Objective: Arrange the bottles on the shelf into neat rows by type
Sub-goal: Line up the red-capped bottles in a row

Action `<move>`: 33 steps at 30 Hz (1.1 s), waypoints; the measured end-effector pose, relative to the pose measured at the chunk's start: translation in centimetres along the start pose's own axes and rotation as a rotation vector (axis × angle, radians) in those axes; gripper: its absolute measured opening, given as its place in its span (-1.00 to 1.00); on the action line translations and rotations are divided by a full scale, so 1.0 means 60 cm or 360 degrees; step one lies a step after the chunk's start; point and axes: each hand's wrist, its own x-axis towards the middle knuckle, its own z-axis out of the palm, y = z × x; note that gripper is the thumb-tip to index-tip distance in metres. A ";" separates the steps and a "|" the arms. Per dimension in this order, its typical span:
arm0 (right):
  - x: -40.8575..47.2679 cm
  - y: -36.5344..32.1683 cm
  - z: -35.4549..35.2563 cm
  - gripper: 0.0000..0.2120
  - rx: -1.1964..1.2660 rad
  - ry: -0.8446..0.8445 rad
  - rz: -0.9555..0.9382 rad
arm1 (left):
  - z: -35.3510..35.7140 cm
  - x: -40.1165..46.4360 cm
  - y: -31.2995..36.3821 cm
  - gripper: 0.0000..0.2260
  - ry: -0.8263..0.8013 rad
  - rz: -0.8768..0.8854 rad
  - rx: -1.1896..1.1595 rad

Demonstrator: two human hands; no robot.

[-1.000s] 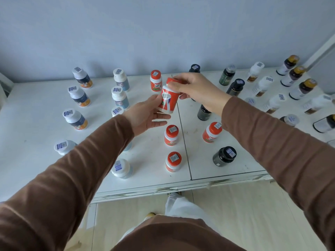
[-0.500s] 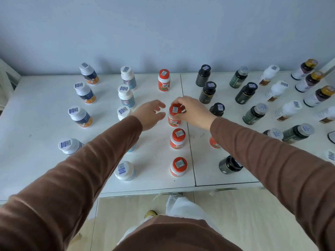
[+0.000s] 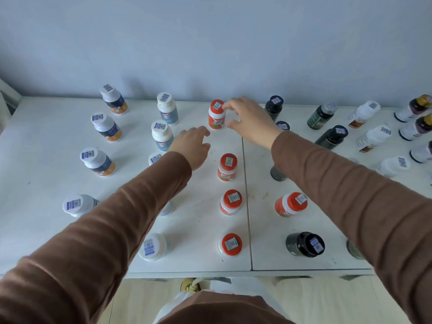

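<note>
Four red-capped bottles stand in a column left of the seam on the white shelf [image 3: 42, 230]: a far one [image 3: 217, 114], then [image 3: 227, 167], [image 3: 231, 202] and a near one [image 3: 230, 244]. A fifth red-capped bottle [image 3: 291, 204] stands apart, right of the seam. My right hand [image 3: 251, 123] is at the far bottle with fingers spread, the index tip by its cap and the thumb just beside its body. My left hand [image 3: 192, 146] hovers left of the column, loosely curled and holding nothing.
White-capped bottles with orange-and-navy labels [image 3: 102, 162] and blue-labelled ones [image 3: 162, 136] stand at the left. Dark bottles [image 3: 305, 244], white bottles [image 3: 371, 139] and gold-capped ones [image 3: 418, 127] fill the right. A wall backs the shelf; its front edge [image 3: 187, 274] is near me.
My right hand set down the red-capped bottle it carried into the column, let go, and moved to the far red-capped bottle. My left hand shifted slightly forward.
</note>
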 end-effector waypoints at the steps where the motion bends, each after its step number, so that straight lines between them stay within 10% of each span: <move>1: 0.024 0.002 0.004 -0.60 -0.0055 -0.0004 -0.0011 | 0.000 0.009 -0.001 -0.68 -0.0001 -0.0016 0.0044; 11: 0.119 0.020 0.025 -0.66 -0.0260 -0.0255 -0.0162 | -0.001 0.072 -0.017 -0.69 -0.0083 -0.0165 -0.0047; 24: 0.098 0.008 -0.080 -0.59 0.1019 -0.0233 0.0446 | -0.060 0.078 0.024 -0.44 -0.0784 -0.0561 -0.2188; 33: 0.051 0.012 -0.082 -0.70 0.0835 -0.0198 0.0137 | -0.036 0.063 0.015 -0.65 -0.0718 -0.0444 -0.1979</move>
